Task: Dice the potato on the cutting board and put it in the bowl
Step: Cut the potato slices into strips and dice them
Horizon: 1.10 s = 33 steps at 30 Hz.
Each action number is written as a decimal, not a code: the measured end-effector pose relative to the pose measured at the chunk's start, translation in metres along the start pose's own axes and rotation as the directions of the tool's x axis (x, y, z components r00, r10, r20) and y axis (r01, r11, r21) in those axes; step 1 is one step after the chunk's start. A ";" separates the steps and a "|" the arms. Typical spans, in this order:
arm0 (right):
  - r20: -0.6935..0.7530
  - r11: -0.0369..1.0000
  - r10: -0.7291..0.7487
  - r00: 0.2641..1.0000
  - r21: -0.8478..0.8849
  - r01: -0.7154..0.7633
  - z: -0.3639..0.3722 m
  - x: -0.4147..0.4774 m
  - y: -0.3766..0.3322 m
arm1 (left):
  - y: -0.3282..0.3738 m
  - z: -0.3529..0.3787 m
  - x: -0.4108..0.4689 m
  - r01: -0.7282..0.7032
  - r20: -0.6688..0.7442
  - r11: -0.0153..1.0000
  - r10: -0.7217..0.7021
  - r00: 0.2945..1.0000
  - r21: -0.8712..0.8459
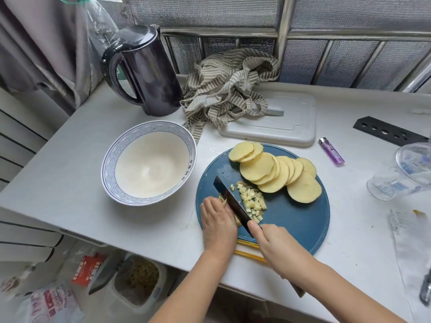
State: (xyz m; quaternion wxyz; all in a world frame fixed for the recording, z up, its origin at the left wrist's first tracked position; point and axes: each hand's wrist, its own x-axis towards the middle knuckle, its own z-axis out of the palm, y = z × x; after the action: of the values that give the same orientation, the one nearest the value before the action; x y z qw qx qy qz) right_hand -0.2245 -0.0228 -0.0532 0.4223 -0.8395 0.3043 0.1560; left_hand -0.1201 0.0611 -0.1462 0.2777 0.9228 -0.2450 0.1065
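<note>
Right hand (277,243) on knife (233,203), blade tip far-left.

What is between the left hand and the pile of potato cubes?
The dark blade of the knife, seen in the head view. The left hand holds potato strips on one side of it; the potato cubes lie on the other.

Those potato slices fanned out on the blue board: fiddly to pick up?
Probably a little. The potato slices look thin and flat, so they are likely stiff yet hard to pry up. They overlap, and their cut faces look moist, so they may cling or slip.
</note>
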 end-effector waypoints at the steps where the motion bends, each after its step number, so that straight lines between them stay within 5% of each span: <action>1: -0.005 1.000 0.003 1.000 0.000 -0.003 0.002 0.001 0.000 | 0.000 0.001 0.001 -0.009 -0.005 1.000 0.009 1.000 0.001; 21: -0.101 0.993 0.087 0.991 -0.072 -0.095 0.035 0.013 -0.007 | -0.005 0.009 0.001 -0.049 -0.037 0.998 0.050 0.998 0.036; 33: -0.190 0.991 0.108 0.976 0.098 -0.091 0.019 0.023 0.001 | -0.001 0.004 0.001 -0.014 -0.046 1.000 0.015 0.999 0.020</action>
State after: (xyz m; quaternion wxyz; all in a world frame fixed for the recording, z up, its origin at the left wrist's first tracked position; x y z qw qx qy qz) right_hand -0.2075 -0.0165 -0.0766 0.4188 -0.8149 0.3926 0.0803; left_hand -0.1188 0.0598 -0.1495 0.2735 0.9209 -0.2442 0.1323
